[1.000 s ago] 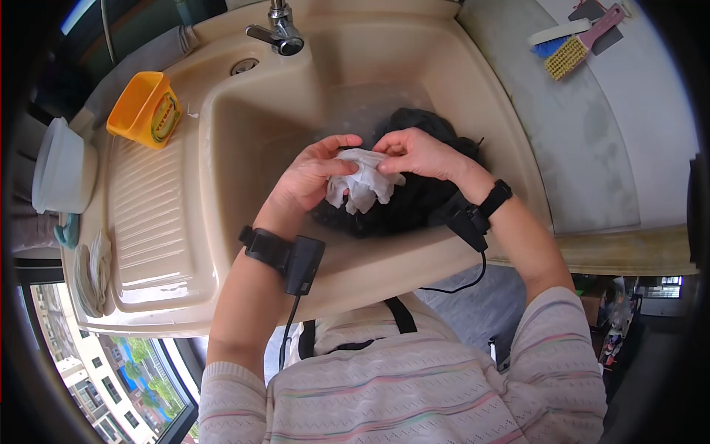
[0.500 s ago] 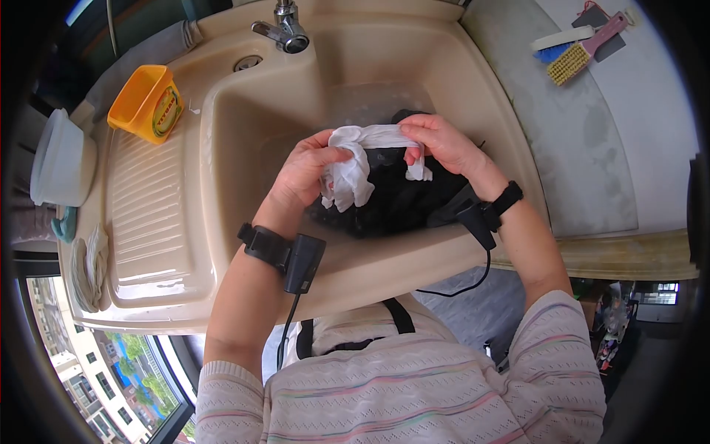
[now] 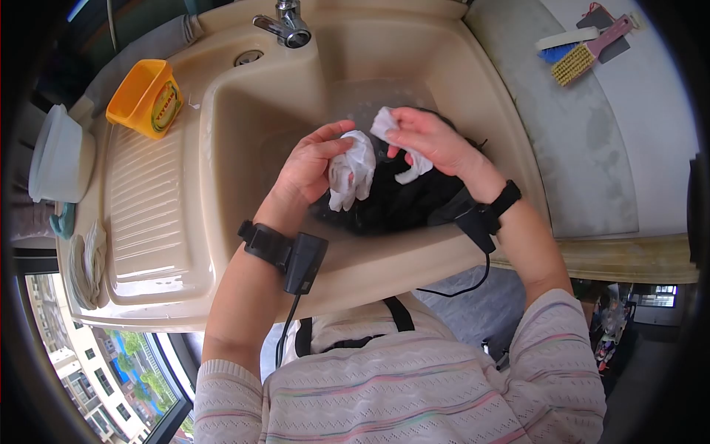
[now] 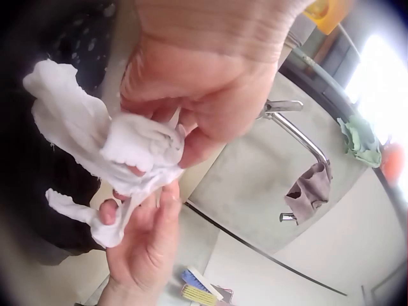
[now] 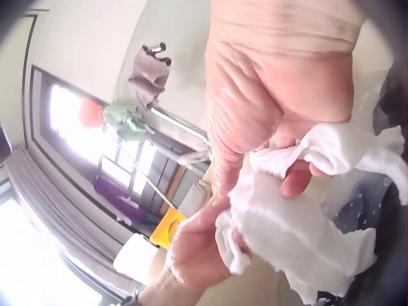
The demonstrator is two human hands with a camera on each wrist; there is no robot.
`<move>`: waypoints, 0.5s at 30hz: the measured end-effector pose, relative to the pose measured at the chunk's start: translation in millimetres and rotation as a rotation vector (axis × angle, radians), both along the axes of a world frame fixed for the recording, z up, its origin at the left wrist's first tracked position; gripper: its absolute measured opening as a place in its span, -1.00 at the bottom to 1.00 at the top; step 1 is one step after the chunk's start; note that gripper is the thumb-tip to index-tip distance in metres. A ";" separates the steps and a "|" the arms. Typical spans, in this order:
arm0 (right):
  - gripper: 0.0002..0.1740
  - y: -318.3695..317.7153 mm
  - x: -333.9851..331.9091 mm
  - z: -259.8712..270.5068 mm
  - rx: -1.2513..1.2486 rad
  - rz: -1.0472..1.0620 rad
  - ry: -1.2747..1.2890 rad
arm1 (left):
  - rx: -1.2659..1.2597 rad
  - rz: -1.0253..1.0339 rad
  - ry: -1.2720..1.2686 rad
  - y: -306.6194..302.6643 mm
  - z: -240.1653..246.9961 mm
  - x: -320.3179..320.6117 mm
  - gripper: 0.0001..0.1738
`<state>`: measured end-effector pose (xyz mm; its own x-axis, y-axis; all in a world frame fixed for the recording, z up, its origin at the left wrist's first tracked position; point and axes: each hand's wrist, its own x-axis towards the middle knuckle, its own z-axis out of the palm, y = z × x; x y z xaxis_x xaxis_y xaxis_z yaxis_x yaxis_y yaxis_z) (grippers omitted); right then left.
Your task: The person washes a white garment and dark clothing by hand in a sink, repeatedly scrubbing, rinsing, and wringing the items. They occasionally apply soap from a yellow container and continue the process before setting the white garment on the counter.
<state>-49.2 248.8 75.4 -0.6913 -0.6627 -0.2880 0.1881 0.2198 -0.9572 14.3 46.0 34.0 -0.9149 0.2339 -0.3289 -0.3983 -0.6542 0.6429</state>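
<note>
My left hand [image 3: 305, 164] grips a bunched piece of thin white cloth [image 3: 353, 169], its thumb on top and the lower folds hanging down. In my right hand [image 3: 435, 140] a narrower length of white cloth [image 3: 384, 124] is pinched, and its end droops below the fingers. A gap shows between the two white parts in the head view; in the left wrist view they overlap. Both hands are over the basin of a beige sink [image 3: 255, 122]. Dark wet clothing [image 3: 407, 203] lies in cloudy water beneath them.
A chrome faucet [image 3: 287, 31] stands at the back. Left of the basin are a ribbed washboard [image 3: 151, 211], an orange tub [image 3: 135, 90], a white tub [image 3: 61, 163] and a folded rag [image 3: 94, 255]. Two brushes, one yellow-bristled [image 3: 572, 65], lie on the right ledge.
The hands were close together on the bunched cloth, then drew it out in a stretched band between them. Now that band has gone and my right hand holds its own length apart.
</note>
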 end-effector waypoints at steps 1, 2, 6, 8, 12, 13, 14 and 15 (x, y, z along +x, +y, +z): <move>-0.63 -7.4 6.6 0.3 0.062 0.081 0.081 | 0.048 -0.027 0.005 0.9 -0.1 0.4 -0.57; -0.52 -12.7 12.3 -3.0 0.075 0.093 0.091 | 0.096 -0.054 0.008 1.3 -0.3 0.9 -0.57; -0.52 -18.6 15.4 -9.5 0.181 0.070 0.107 | 0.061 -0.101 0.071 0.4 0.1 3.1 -0.53; -0.57 -9.7 8.2 -14.2 0.248 0.023 0.039 | -0.011 -0.106 0.121 -1.3 0.9 3.4 -0.53; -0.60 4.5 7.0 -18.3 0.414 0.053 0.056 | -0.278 -0.152 0.104 -0.6 -5.0 2.1 -0.57; -0.60 10.6 5.5 -24.5 0.417 0.049 0.055 | -0.352 -0.191 0.085 -1.1 -4.8 1.7 -0.60; -0.59 18.9 2.0 -37.0 0.456 0.083 0.098 | -0.427 -0.231 0.068 -0.7 -4.3 1.2 -0.63; -0.59 22.6 0.7 -39.9 0.495 0.118 0.141 | -0.426 -0.234 0.070 -0.1 -2.3 1.4 -0.63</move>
